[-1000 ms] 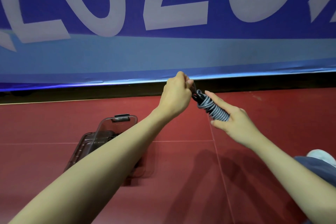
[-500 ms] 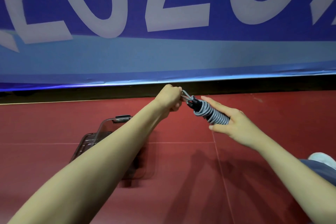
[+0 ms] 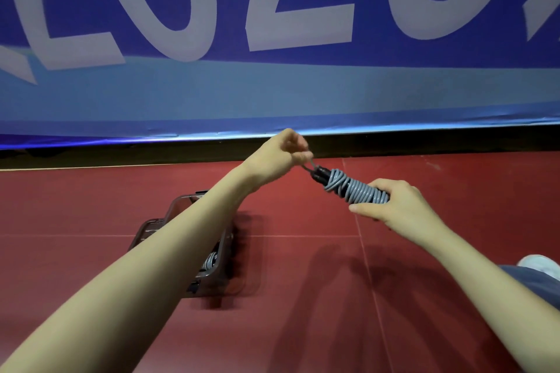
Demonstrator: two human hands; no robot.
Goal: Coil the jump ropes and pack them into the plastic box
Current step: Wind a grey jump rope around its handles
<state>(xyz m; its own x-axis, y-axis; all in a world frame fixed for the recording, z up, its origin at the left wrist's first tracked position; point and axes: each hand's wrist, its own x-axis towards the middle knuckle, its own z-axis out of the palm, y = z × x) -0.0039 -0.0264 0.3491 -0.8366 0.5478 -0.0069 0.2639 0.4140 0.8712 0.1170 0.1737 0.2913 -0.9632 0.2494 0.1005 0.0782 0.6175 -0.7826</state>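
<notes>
A blue banner (image 3: 272, 85) with big pale letters fills the upper half of the view, hanging above a dark strip at the base of the wall. Below it spreads a red floor (image 3: 318, 297) marked by thin seam lines, and both forearms throw soft shadows across it.

On that floor, partly hidden behind the left forearm, sits the plastic box (image 3: 218, 263), smoky and see-through, with its lid up at the far side. Grey rope coils show inside it near the right wall, so at least one rope seems to be packed already.

The jump rope (image 3: 353, 188) in hand is held in the air, well above the floor and to the right of the box. It is a tight grey bundle wound round dark handles. The right hand (image 3: 394, 209) grips the near end of the bundle, fingers and thumb curled round it, likely to keep the windings from slipping loose. The left hand (image 3: 280, 154) is closed in a pinch on a short loop of cord at the far, dark end, pulling it taut, which reads as tucking or cinching the tail so the coil stays bound before it goes into the box.
</notes>
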